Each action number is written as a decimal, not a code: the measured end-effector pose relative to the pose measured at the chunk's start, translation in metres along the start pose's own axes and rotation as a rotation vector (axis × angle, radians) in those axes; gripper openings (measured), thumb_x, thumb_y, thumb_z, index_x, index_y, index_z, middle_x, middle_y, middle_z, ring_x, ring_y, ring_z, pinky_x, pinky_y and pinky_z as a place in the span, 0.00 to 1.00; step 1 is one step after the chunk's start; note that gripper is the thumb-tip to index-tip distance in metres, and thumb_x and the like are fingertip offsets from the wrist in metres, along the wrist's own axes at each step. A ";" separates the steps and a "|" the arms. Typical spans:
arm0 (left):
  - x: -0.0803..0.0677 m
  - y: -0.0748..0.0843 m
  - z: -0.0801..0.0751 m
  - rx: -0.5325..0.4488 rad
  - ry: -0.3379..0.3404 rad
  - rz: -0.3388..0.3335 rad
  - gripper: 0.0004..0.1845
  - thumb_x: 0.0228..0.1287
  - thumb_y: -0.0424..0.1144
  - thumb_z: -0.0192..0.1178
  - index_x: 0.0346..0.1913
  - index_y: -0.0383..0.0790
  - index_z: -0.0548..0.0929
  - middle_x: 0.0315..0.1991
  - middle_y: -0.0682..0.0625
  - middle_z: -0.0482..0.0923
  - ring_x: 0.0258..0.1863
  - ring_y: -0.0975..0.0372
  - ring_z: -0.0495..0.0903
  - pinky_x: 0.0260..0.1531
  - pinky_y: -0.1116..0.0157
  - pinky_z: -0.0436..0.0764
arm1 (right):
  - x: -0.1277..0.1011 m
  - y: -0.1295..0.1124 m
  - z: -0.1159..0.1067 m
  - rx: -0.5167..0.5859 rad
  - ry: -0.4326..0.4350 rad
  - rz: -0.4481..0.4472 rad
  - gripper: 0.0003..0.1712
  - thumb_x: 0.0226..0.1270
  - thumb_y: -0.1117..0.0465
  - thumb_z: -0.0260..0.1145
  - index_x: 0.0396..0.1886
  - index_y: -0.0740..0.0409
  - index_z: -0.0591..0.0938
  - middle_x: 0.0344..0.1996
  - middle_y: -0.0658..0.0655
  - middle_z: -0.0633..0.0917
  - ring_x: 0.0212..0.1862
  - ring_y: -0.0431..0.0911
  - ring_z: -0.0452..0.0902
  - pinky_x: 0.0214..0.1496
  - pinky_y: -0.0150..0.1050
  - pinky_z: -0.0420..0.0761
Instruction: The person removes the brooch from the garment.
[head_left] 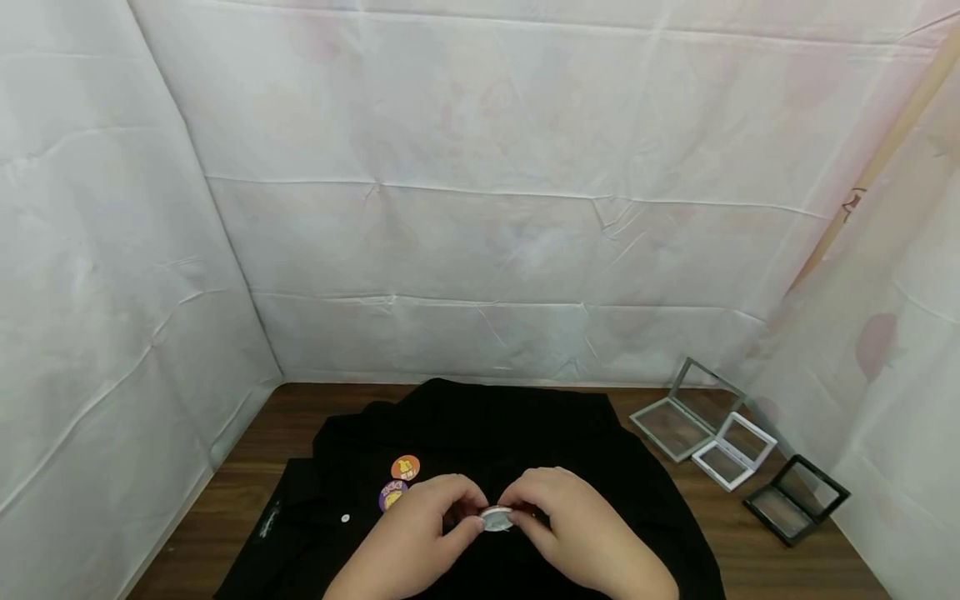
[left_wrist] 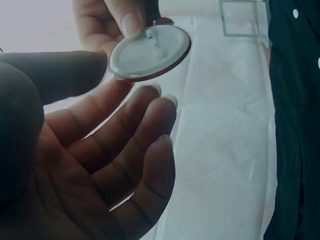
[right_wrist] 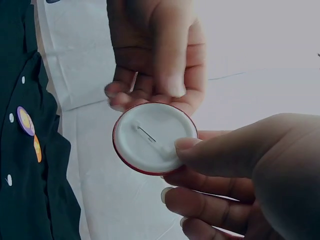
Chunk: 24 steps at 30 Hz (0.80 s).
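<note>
A round pin badge [head_left: 496, 519] with a red rim is held between my two hands over the black garment [head_left: 495, 425]. Its white back faces up toward me, and a thin metal pin [right_wrist: 146, 134] shows on it in the right wrist view. My right hand [head_left: 581, 525] pinches one edge, thumb on the back and fingers beneath. At the opposite edge my left hand [head_left: 431, 525] pinches with thumb and index finger, its other fingers loosely bent. An orange badge [head_left: 406, 467] and a purple badge [head_left: 392, 494] are on the garment, left of my hands.
To the right on the wooden table [head_left: 247, 467] stand a grey hinged frame [head_left: 675, 429], a white one [head_left: 726, 467] and a black one [head_left: 783, 510]. A white button [head_left: 345, 518] shows on the garment. Pale fabric sheets [head_left: 480, 242] enclose the back and sides.
</note>
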<state>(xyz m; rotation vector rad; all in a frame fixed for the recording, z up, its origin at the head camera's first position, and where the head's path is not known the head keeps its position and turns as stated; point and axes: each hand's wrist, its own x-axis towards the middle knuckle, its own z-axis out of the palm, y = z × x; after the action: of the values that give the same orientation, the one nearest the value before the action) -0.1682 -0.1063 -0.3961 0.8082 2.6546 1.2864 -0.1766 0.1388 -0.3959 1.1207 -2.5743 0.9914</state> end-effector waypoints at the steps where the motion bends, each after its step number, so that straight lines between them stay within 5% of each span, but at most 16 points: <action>1: 0.001 0.000 0.001 -0.003 -0.003 0.002 0.03 0.74 0.43 0.65 0.43 0.60 0.84 0.37 0.66 0.79 0.34 0.69 0.78 0.35 0.68 0.81 | 0.000 0.000 0.000 0.003 -0.003 -0.004 0.12 0.70 0.64 0.72 0.42 0.39 0.86 0.38 0.32 0.83 0.39 0.30 0.77 0.45 0.34 0.82; 16: 0.003 -0.002 0.008 -0.046 -0.005 0.073 0.09 0.69 0.34 0.66 0.35 0.55 0.85 0.30 0.66 0.80 0.27 0.72 0.79 0.29 0.70 0.82 | 0.000 -0.001 0.001 0.020 -0.030 -0.022 0.13 0.69 0.65 0.72 0.42 0.39 0.87 0.37 0.33 0.83 0.39 0.29 0.76 0.45 0.33 0.81; 24: 0.002 -0.002 0.008 -0.049 0.081 0.054 0.08 0.69 0.36 0.68 0.34 0.56 0.85 0.28 0.65 0.80 0.26 0.71 0.79 0.27 0.69 0.82 | -0.001 0.001 0.005 0.126 0.037 -0.004 0.07 0.77 0.55 0.67 0.47 0.35 0.85 0.40 0.33 0.83 0.41 0.32 0.79 0.45 0.35 0.83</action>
<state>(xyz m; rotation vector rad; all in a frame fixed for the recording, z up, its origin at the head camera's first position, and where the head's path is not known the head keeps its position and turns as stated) -0.1680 -0.1008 -0.4025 0.8435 2.6678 1.4211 -0.1762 0.1373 -0.4008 1.1257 -2.5103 1.1760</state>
